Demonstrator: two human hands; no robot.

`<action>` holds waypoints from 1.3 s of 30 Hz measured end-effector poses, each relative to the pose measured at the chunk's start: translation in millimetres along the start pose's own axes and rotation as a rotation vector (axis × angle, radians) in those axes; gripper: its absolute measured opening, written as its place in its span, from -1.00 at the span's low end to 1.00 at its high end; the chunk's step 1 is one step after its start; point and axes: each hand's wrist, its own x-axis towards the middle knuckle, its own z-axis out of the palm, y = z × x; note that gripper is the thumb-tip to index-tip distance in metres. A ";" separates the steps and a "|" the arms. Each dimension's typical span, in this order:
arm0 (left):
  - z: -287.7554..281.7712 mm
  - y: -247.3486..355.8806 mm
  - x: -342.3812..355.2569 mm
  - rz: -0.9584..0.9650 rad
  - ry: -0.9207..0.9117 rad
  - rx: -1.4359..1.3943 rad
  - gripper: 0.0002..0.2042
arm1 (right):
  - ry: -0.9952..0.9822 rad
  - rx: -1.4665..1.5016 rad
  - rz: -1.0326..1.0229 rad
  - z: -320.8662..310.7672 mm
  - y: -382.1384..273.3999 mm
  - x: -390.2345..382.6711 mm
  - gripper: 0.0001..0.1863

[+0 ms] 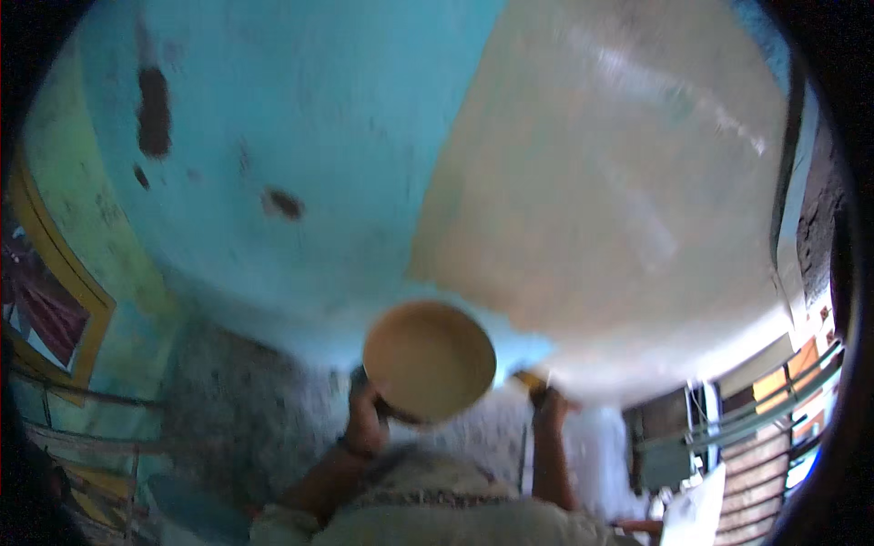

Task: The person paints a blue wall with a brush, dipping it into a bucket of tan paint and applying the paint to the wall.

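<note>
I see two hands, one bowl, and one small tool that looks like a brush. The left hand [368,417] has hold of the round tan bowl [428,312] at its lower left edge. Its fingers are bent in around the side, but some are hidden by the bowl, so I can't count them. The bowl is low down, in front of the wall and between me and it, tipped so its inside shows. The inside is tan too, and I can't tell how full it is. The right hand [550,408] looks closed around the yellowish brush [527,379], just right of the bowl. That part is blurry, so I can't make out each finger, or if the brush touches the wall. The big wall has two main colors: blue paint [319,118] on the left and one wide tan patch [583,164] on the right. I count three clear dark spots on the blue, one long [154,112], two smaller. One yellow window frame [102,305] is cut off at the left. Bars [760,428] stand at the right, too mixed up to count. The pale shirt [437,523] is cut off below.
</note>
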 end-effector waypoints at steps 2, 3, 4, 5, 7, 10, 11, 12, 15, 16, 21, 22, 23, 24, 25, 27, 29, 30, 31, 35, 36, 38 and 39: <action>-17.1 8.5 11.0 -0.010 -0.085 0.094 -0.52 | 0.033 -0.218 -0.250 103.1 -81.3 -13.4 -0.90; -1.1 16.7 12.6 0.037 -0.037 0.072 -0.52 | -0.028 -0.278 -0.355 131.2 -112.6 -13.8 -0.91; -11.2 17.1 24.1 0.074 -0.068 0.058 -0.50 | -0.144 -0.306 -0.419 147.2 -140.3 -8.1 -0.86; -7.9 23.6 28.2 0.098 -0.068 0.081 -0.47 | -0.074 -0.238 -0.399 192.2 -160.5 -24.6 -0.85; 3.3 34.8 32.0 0.059 -0.053 0.059 -0.54 | -0.201 -0.191 -0.411 226.2 -177.0 -32.5 -0.84; 17.5 35.9 34.8 0.013 -0.085 0.039 -0.61 | -0.413 -0.257 -0.478 245.6 -185.0 -47.1 -0.79; 18.8 36.2 33.3 -0.009 -0.094 0.058 -0.61 | -0.473 -0.306 -0.490 251.1 -184.6 -54.2 -0.77; 22.7 34.6 34.2 -0.023 -0.105 0.050 -0.61 | -0.535 -0.357 -0.500 257.2 -185.0 -60.6 -0.76; 11.2 30.3 40.3 -0.016 -0.060 0.081 -0.61 | -0.649 -0.699 -0.379 284.4 -181.8 -74.6 -0.70; 4.1 29.6 43.6 -0.001 -0.084 0.082 -0.54 | -0.685 -0.798 -0.440 293.6 -178.4 -73.4 -0.68; 19.1 30.3 48.8 0.027 -0.144 0.159 -0.46 | -0.759 -1.364 -0.654 321.3 -159.1 -69.5 -0.77; 20.4 29.5 49.2 0.030 -0.144 0.168 -0.45 | -0.759 -1.372 -0.656 323.5 -155.3 -67.0 -0.77; 21.7 28.6 50.2 0.032 -0.144 0.175 -0.45 | -0.748 -1.408 -0.710 323.1 -150.4 -62.8 -0.78; 23.0 27.4 52.1 0.031 -0.146 0.167 -0.45 | -0.736 -1.443 -0.763 321.5 -147.2 -58.5 -0.79; 23.0 26.7 53.9 0.039 -0.150 0.172 -0.45 | -0.739 -1.450 -0.764 320.4 -144.6 -54.9 -0.79; 22.4 24.2 56.3 0.046 -0.153 0.172 -0.46 | -0.700 -1.466 -0.719 317.6 -140.6 -48.6 -0.77; 25.2 22.3 59.0 0.064 -0.163 0.203 -0.46 | -0.657 -1.482 -0.675 318.5 -141.0 -48.1 -0.77; 26.9 21.8 59.5 0.063 -0.167 0.198 -0.46 | -0.615 -1.488 -0.626 318.1 -141.0 -48.2 -0.76; 31.7 19.8 57.5 0.063 -0.171 0.207 -0.46 | -0.620 -1.495 -0.628 315.5 -143.6 -45.9 -0.76; 47.4 17.3 53.8 0.042 -0.158 0.191 -0.45 | -0.578 -1.493 -0.528 308.9 -151.9 -43.3 -0.74; 48.8 16.6 54.8 0.044 -0.159 0.189 -0.45 | -0.528 -1.429 -0.469 308.7 -152.9 -43.1 -0.74; 49.0 13.9 55.0 0.036 -0.163 0.210 -0.44 | -0.551 -1.445 -0.470 305.1 -151.8 -40.0 -0.74; 49.0 13.2 54.9 0.036 -0.163 0.210 -0.44 | -0.573 -1.460 -0.471 303.4 -151.6 -39.1 -0.74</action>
